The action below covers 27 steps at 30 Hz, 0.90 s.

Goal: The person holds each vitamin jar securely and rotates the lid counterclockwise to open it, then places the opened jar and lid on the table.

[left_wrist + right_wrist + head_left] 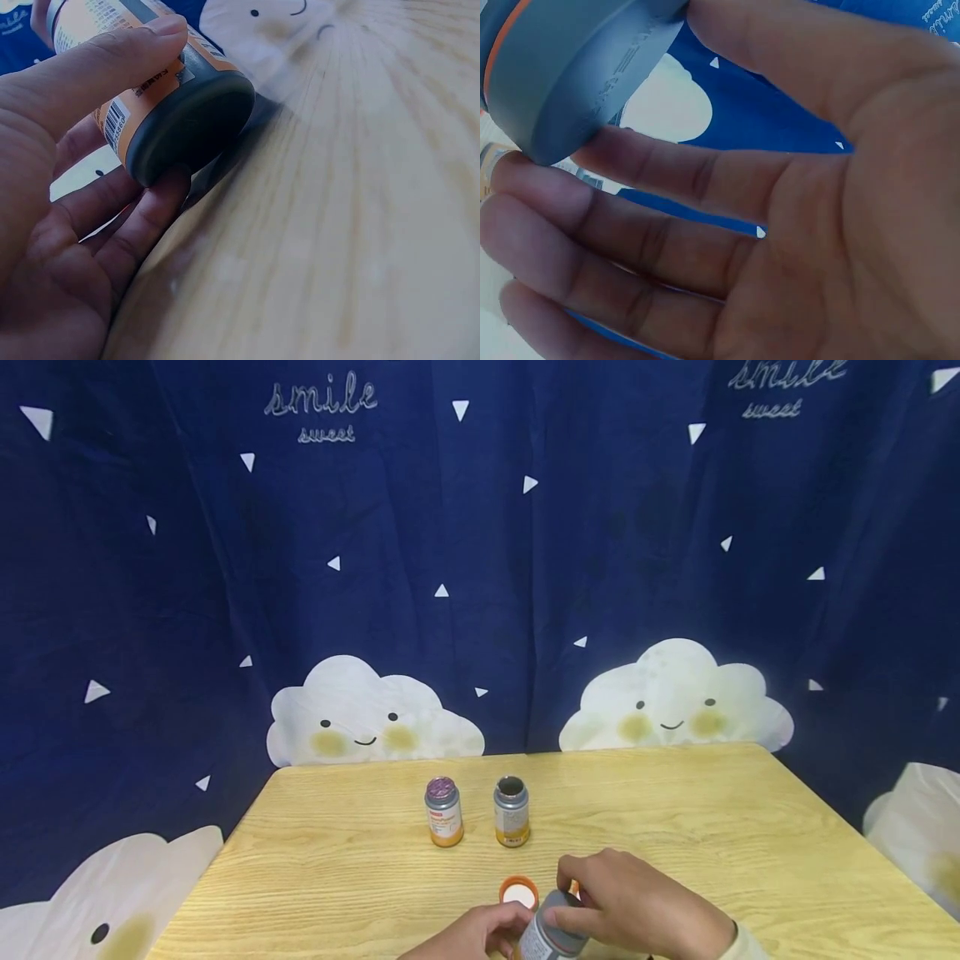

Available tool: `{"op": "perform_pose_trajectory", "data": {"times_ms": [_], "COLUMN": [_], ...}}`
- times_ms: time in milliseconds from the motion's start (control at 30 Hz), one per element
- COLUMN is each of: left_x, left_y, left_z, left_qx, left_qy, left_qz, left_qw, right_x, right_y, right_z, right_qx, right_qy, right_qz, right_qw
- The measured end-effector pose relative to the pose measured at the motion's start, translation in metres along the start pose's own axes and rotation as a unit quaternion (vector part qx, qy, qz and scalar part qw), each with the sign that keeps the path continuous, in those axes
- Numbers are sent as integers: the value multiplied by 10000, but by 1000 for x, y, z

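Note:
A grey supplement bottle (534, 945) with an orange and white label is tilted above the front of the table. My left hand (474, 935) grips its body, thumb over the label in the left wrist view, fingertips near the dark base (199, 124). On the bottle's grey cap (567, 917) my right hand (637, 902) has its thumb and fingers at opposite sides. The right wrist view shows this cap (592, 75) pinched, with an orange ring below it. Just beyond the hands lies an upturned orange-rimmed cap (519, 892). Another orange piece (575, 888) is mostly hidden by the right hand.
Two capless bottles stand farther back on the wooden table (337, 860). The left bottle (445, 814) has a purplish covering at its mouth; the right bottle (512, 814) shows a dark mouth. A blue curtain (405, 527) with clouds hangs behind.

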State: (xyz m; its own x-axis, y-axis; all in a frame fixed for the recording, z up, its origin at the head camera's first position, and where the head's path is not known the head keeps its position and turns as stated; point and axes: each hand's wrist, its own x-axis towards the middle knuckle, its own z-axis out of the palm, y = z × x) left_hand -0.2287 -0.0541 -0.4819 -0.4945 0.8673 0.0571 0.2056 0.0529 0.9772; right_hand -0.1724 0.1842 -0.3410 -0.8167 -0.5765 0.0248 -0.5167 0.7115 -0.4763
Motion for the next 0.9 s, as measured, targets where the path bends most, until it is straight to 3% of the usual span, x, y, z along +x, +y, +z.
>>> {"op": "perform_pose_trajectory", "data": {"times_ms": [100,367,633,733,900], "left_x": [0,0,0,0,0], "left_y": [1,-1,3,2,-1], "left_z": [-1,-2,-1,-1,0], "left_qx": [25,153,79,108,66], "left_qy": [8,32,53,24,-72], "left_qz": [14,114,-46,22,95], "left_qw": [10000,9998,9999,9999,9999], "right_x": [1,-1,-4,-5,-4], "right_y": [0,-2,-5,-5,-6], "right_z": [-1,-6,-8,-8,-8], "right_qx": [-93,-20,86,42,-145], "right_qy": [71,-157,-409,-294,348], "right_qz": [-238,-398,-13,-45,-290], "right_qw": [9996,9991,9991,9995,9989]}}
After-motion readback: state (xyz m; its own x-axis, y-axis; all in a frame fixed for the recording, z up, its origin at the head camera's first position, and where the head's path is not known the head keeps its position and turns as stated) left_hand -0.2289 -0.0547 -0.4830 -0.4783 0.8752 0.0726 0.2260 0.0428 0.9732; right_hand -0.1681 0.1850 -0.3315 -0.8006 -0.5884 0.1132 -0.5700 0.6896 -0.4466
